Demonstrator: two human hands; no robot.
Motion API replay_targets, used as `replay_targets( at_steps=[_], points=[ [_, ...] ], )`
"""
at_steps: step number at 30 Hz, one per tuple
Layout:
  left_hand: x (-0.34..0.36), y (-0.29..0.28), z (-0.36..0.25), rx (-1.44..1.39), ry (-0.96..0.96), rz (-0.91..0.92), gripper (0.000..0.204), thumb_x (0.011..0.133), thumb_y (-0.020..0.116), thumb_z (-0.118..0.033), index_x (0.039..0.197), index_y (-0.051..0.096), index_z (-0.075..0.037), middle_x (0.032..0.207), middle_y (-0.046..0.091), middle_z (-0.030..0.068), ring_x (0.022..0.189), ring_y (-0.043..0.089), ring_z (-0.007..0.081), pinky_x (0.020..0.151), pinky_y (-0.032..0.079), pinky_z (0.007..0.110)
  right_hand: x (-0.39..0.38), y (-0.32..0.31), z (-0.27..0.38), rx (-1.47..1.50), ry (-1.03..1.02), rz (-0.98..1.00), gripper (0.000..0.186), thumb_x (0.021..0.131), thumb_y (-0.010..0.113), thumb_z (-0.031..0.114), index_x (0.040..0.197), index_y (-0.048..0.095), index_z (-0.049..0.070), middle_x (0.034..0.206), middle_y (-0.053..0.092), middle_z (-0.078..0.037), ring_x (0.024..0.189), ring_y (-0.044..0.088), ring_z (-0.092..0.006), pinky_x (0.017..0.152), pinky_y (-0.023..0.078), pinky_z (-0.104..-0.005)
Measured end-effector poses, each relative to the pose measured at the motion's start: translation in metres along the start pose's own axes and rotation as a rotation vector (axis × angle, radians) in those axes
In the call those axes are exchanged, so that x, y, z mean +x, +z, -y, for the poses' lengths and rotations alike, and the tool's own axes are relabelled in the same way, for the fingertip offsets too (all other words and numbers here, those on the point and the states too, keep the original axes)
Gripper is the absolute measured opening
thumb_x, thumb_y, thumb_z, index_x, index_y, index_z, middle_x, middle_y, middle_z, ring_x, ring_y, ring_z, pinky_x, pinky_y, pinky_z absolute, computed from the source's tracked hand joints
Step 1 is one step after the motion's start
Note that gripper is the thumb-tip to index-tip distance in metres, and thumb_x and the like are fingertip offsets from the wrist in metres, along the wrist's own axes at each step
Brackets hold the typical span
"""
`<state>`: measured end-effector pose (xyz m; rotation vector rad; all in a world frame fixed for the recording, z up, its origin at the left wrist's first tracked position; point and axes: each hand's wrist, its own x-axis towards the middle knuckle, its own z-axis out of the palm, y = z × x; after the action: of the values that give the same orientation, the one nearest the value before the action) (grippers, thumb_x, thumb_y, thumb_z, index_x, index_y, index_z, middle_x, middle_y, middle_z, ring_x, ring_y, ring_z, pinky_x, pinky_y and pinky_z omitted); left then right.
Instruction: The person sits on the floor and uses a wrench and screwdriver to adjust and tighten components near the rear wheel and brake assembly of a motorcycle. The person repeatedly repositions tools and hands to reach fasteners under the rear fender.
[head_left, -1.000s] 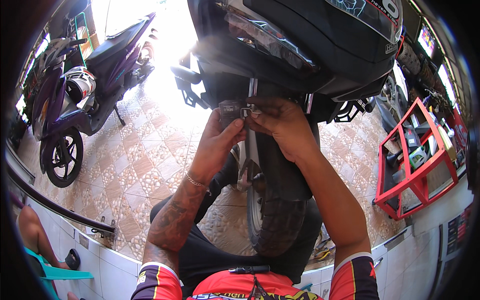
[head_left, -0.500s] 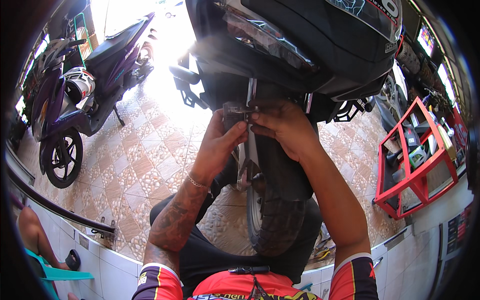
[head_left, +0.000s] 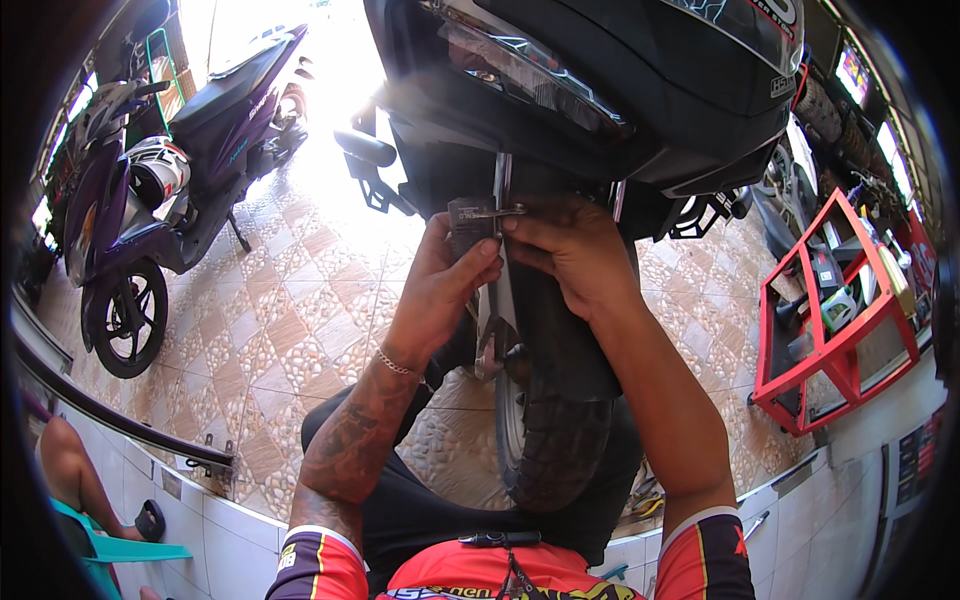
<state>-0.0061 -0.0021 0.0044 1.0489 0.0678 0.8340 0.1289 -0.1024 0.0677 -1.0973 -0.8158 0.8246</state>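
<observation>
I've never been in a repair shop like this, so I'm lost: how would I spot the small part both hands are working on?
Start at the big black scooter raised overhead, and follow its rear wheel up to the mudguard. There the left hand and right hand meet on a small dark grey bracket beside a metal strut. Unlike the glossy black bodywork around it, it is flat, dull and pinched between fingertips.

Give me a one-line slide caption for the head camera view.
Both hands, left hand and right hand, work a small metal part at a black scooter's rear fender, above the rear tyre.
</observation>
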Motion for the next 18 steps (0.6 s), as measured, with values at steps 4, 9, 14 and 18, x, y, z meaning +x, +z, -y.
replay_targets(
  at_steps=[4, 9, 14, 18],
  points=[
    [-0.0003, -0.0001, 0.0015, 0.014, 0.005, 0.0, 0.039, 0.094, 0.07, -0.015, 0.123, 0.045, -0.008, 0.105, 0.06, 0.0013, 0.091, 0.062, 0.0097, 0.082, 0.053, 0.027, -0.0056, -0.0036, 0.0058, -0.028, 0.034, 0.108, 0.033, 0.086, 0.073, 0.004, 0.116, 0.062, -0.004, 0.106, 0.07, -0.012, 0.098, 0.069, -0.0187, 0.083, 0.06, -0.0313],
    [0.0001, -0.002, 0.0027, -0.012, -0.005, 0.001, 0.04, 0.093, 0.071, -0.015, 0.123, 0.046, -0.008, 0.106, 0.06, 0.0011, 0.091, 0.062, 0.0098, 0.082, 0.053, 0.027, -0.0043, -0.0064, 0.0072, 0.026, 0.023, 0.121, 0.036, 0.085, 0.074, 0.003, 0.117, 0.061, -0.008, 0.108, 0.069, -0.015, 0.099, 0.069, -0.0185, 0.084, 0.059, -0.0294],
    [0.0007, -0.0016, 0.0042, -0.019, -0.002, -0.003, 0.04, 0.093, 0.072, -0.016, 0.122, 0.046, -0.008, 0.106, 0.059, 0.0009, 0.09, 0.062, 0.0098, 0.082, 0.053, 0.027, 0.0001, -0.0032, 0.0005, -0.076, -0.049, 0.037, 0.035, 0.085, 0.073, 0.002, 0.116, 0.061, -0.009, 0.109, 0.069, -0.015, 0.1, 0.069, -0.0185, 0.085, 0.059, -0.0289],
    [-0.0002, -0.0037, 0.0044, -0.007, -0.01, -0.005, 0.039, 0.093, 0.072, -0.015, 0.122, 0.046, -0.008, 0.106, 0.06, 0.001, 0.09, 0.062, 0.0099, 0.082, 0.053, 0.027, -0.001, -0.0035, 0.002, -0.045, -0.019, 0.096, 0.036, 0.085, 0.074, 0.003, 0.117, 0.061, -0.009, 0.106, 0.07, -0.015, 0.098, 0.069, -0.0184, 0.084, 0.059, -0.0295]
  ],
)
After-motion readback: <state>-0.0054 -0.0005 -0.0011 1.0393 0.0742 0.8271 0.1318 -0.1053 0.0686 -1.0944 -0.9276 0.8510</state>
